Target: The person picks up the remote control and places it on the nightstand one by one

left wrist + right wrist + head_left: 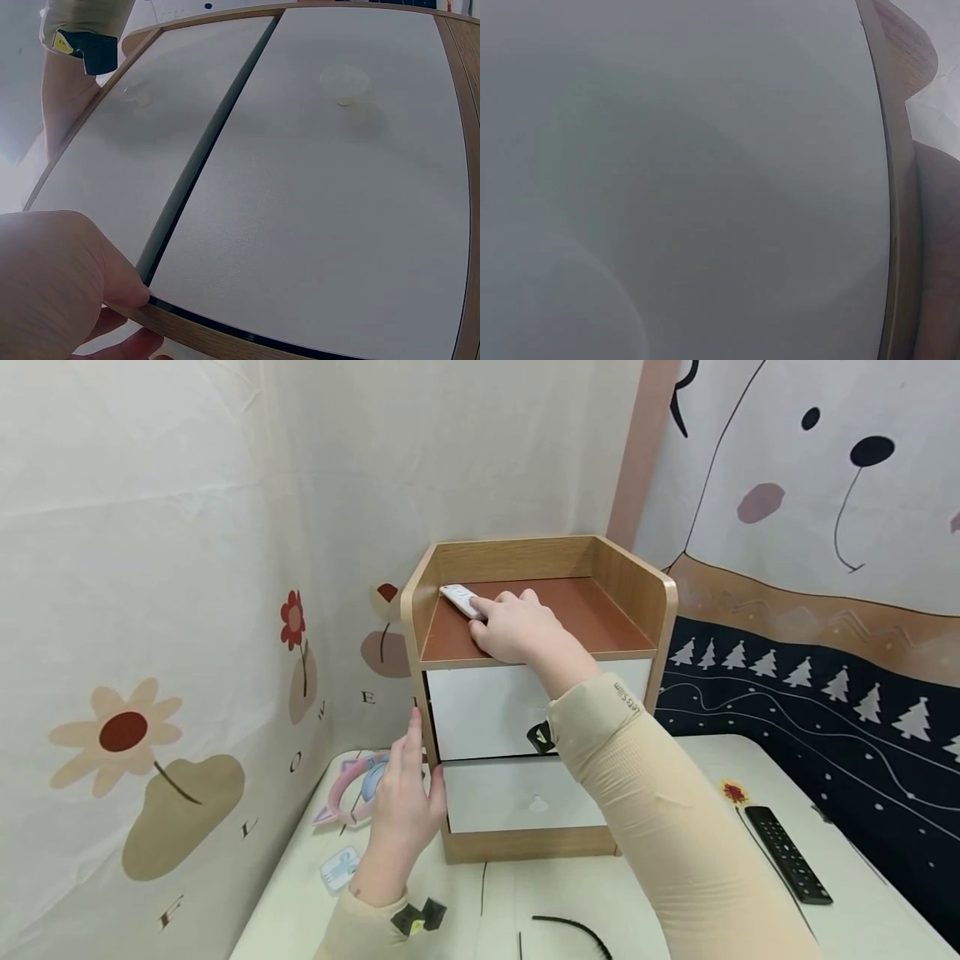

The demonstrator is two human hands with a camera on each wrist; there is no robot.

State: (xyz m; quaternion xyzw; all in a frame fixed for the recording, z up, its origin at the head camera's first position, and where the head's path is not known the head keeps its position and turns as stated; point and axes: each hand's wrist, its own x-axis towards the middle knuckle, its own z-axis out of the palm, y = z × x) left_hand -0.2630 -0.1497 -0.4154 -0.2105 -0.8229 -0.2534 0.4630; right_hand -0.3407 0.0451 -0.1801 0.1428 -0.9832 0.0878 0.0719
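Head view: right hand point(517, 628) pinches the white remote point(456, 597) atop the cabinet point(517, 560), toward its left, while left hand point(405, 802), fingers straight, rests against the cabinet's side, likely steadying it.

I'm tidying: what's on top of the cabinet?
Apparently a white remote, at the left of the brown top, its near end in the right hand. What that hand covers can't be seen.

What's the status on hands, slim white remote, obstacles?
Right hand gripping near end of slim white remote. Left hand against left edge of white-fronted wooden cabinet. Remote toward left of brown top panel; possible obstacle: raised wooden side wall beside remote.
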